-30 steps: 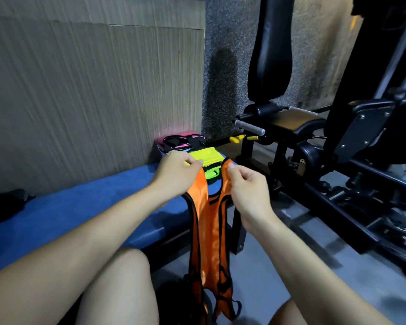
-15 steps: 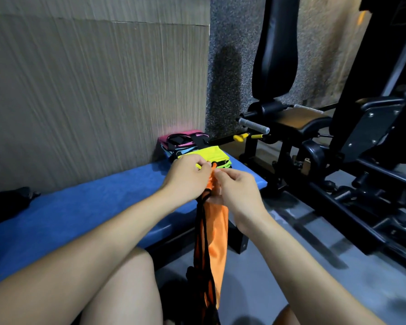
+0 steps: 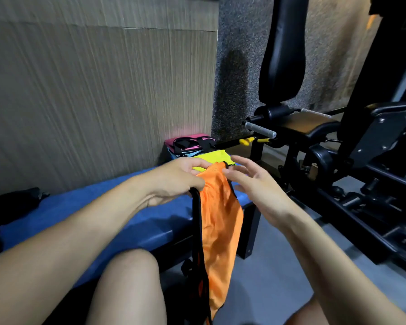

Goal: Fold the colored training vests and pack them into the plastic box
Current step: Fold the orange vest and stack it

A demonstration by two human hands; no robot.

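Orange vest point(image 3: 220, 221) hangs lengthwise from the left hand point(image 3: 176, 177), which pinches its gathered top just off the far right corner of the blue bench point(image 3: 80, 214). The fabric appears doubled along its length, with the black trim point(image 3: 197, 219) running down the left side, though the lower end drops out of view near the knee, so I cannot say how neatly the halves meet. The right hand point(image 3: 256, 181) is released, fingers spread and relaxed, hovering just beside the top of the vest on its right and holding nothing.

The long axis runs straight down from the left grip toward the floor, so the free bottom end lies well below both hands. The right hand is the free one, and likely the one to reach down for the lower part to fold it up.

Folded yellow vest point(image 3: 211, 158) lies at the bench's far right corner, with a pink vest point(image 3: 188, 138) and other colours stacked just behind it against the wall; no plastic box is clearly visible.
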